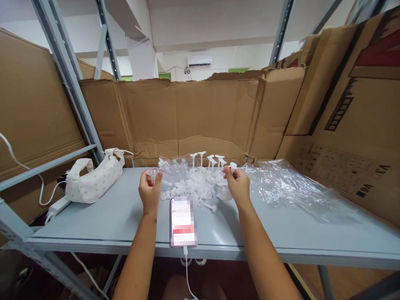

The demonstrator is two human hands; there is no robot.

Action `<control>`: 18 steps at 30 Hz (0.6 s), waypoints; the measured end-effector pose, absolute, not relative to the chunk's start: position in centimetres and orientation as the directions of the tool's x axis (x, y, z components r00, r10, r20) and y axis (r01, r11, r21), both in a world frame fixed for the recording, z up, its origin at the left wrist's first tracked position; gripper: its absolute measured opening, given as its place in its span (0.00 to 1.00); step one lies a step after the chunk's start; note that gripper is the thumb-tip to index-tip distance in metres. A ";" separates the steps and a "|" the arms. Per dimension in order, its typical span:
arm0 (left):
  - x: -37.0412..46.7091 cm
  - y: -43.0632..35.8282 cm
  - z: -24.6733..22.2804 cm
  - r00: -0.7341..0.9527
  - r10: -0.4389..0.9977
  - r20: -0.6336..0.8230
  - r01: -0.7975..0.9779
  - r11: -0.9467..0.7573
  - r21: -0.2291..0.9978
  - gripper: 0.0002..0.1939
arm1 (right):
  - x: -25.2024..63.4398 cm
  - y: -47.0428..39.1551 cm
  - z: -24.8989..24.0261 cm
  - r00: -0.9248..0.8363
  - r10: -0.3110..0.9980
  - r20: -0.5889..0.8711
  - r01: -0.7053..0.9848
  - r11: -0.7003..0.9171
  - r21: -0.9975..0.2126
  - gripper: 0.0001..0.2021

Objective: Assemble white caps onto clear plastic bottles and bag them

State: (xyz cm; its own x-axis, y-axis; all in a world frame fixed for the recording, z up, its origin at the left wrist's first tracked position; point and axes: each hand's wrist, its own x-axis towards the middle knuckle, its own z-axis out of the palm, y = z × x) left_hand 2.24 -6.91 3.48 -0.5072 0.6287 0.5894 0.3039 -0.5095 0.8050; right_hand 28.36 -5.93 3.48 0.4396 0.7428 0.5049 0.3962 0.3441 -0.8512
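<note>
My left hand [149, 190] is raised at the left of the pile, thumb and fingers closed on a clear plastic piece [152, 172] that looks like a small bottle. Right of the pile, my right hand [238, 186] pinches a white pump head [233, 165]; its lower part is hidden by the fingers. Between the hands lies a heap of small white plastic caps [198, 190]. Several white pump heads [202, 154] stand upright behind it, beside clear plastic bottles [174, 171]. One loose white pump [209, 207] lies in front of the heap.
A phone [183, 221] with a white cable lies at the front edge of the grey shelf [124, 228]. Crumpled clear plastic bags [287, 186] spread at the right. A white fabric bag [95, 179] sits at the left. Cardboard [191, 110] walls the back; metal posts [74, 84] frame the sides.
</note>
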 end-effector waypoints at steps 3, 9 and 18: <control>1.5 -7.0 3.7 -0.537 0.570 0.623 0.604 -0.255 0.755 0.23 | 28.4 -6.0 3.4 0.371 0.765 0.526 0.677 0.165 -0.717 0.22; 0.5 -6.6 3.4 -0.481 0.697 0.533 0.788 0.077 0.611 0.24 | 29.3 -5.8 3.4 0.403 0.804 0.437 0.798 -0.074 -0.599 0.18; 0.2 -6.3 2.9 -0.405 0.840 0.359 0.811 0.149 0.566 0.25 | 30.3 -4.2 1.7 0.371 0.841 0.393 0.813 -0.090 -0.575 0.14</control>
State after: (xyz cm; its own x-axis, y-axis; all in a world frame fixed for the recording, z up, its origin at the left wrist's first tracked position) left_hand 0.20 -6.29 2.93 -0.4055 0.8405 0.3594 0.8108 0.1491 0.5660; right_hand 30.34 -4.15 1.69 0.3710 0.8414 0.3928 0.8132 -0.0901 -0.5750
